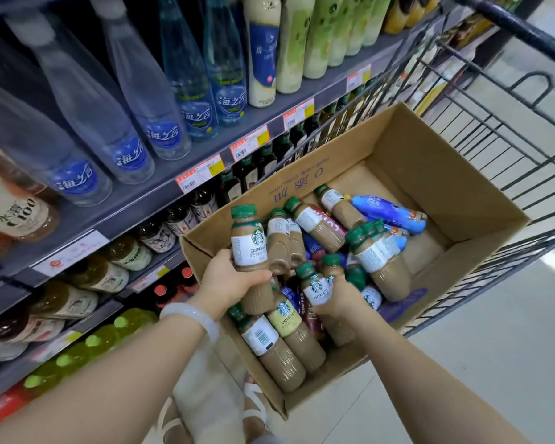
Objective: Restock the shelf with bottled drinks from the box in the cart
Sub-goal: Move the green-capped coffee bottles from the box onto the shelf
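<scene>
In the wire cart, beside the shelf, sitting open-topped: a cardboard box, carrying a loose heap of bottled drinks across its floor. Over the near left corner of the box, gripping a green-capped caffe latte bottle around its lower body: the left hand, fingers curled round the brown part, thumb on the near side, holding the bottle upright and raised above the heap, a pale bangle circling the wrist. Just to the right, reaching down among the heap and wrapping a second caffe latte bottle: the right hand, fingers closed around the bottle below the label, cap leaning up and to the left. Lying under and around both hands: more coffee bottles on their sides, among them a cheese latte bottle with a yellowish label, touching a barcode-side-up bottle on its left. Resting farther back in the box, toward the far right wall: a blue bottle, on its side atop the others. Standing in rows on the upper shelf: clear water bottles with blue labels, price tags clipped along the shelf edge below them. Showing at the bottom edge, on the pale floor: white sandals.
</scene>
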Motion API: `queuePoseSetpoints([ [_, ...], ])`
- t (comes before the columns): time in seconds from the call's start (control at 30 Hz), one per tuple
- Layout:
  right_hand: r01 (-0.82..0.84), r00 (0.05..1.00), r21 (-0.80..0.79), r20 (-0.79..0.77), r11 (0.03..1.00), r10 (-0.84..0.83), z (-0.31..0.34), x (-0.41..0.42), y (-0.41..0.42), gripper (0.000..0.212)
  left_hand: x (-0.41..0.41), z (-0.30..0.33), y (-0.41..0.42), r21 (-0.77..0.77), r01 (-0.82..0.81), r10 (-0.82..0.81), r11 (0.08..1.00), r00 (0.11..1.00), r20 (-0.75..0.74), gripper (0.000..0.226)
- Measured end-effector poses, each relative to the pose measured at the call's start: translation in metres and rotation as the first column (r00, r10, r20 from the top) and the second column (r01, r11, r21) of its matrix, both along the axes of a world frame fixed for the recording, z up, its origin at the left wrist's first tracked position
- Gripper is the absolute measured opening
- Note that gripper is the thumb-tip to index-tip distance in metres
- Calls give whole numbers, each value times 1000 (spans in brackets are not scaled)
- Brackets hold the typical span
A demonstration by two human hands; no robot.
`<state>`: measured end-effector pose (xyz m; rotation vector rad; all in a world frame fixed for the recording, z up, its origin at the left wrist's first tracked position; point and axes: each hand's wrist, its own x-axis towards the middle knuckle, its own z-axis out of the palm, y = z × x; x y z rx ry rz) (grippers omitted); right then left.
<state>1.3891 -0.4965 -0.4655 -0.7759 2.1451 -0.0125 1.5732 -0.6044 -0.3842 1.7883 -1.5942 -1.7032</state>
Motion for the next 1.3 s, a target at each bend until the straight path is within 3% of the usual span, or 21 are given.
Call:
queuePoseSetpoints([
  [0.23,-5,983,-27,-182,1000,0,-13,15,4,49,15,2,-6,-13,-54,54,998,998,-31,56],
  [0.43,50,998,-295,-26,954,-60,53,13,-32,56,26,25,-18,-89,-50,43,995,996,-74,54],
  [0.7,-16,998,-646,38,763,54,164,60,-100,49,60,85,-39,-252,-135,84,958,976,-201,48],
  [0.97,-97,952,-810,95,578,292,257,167,-137,53,163,173,-44,-407,-353,239,843,922,-306,63],
  [1.3,-175,783,-913,97,368,614,334,320,-154,51,320,273,-15,-590,-542,397,599,840,-368,49],
])
